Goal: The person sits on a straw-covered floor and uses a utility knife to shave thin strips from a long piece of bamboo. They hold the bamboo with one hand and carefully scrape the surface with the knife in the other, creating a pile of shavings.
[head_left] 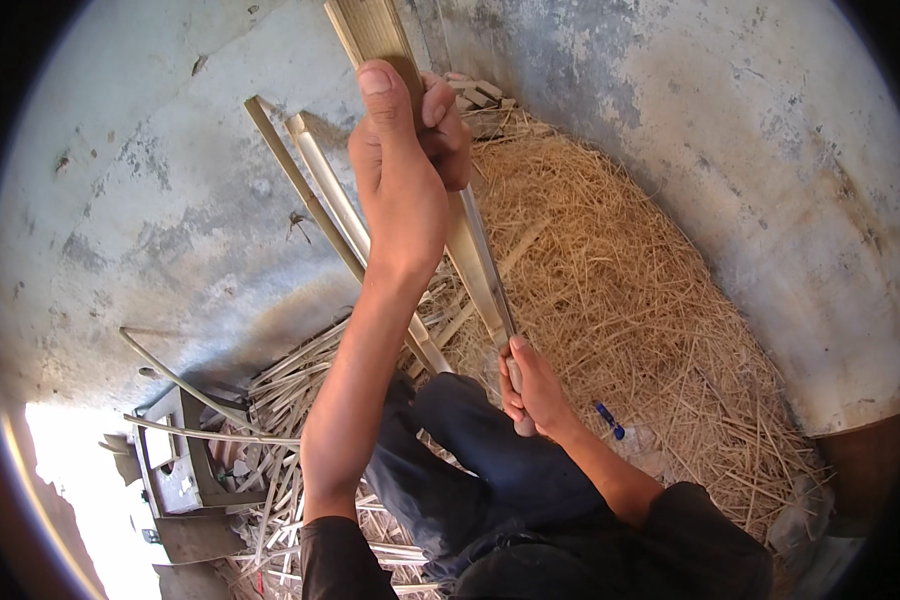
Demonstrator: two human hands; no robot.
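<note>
My left hand (405, 165) is raised, its fingers wrapped round a split bamboo piece (372, 32). The piece slants down from the top of the view toward my right hand, and my palm hides part of it. My right hand (538, 388) is closed round the pale wooden handle of a knife (523, 424). Its long narrow blade lies along the bamboo's right side, pointing up toward my left hand. Whether the edge bites into the bamboo, I cannot tell. Both hands are above and beyond my dark-trousered knees.
Long bamboo pieces (320, 165) lean on the pale, flaking wall. Thin shavings (610, 250) heap up ahead and to the right. Cut strips (295, 375) lie at the left, near a metal-framed box (180, 460). A small blue object (610, 420) lies right of my right hand.
</note>
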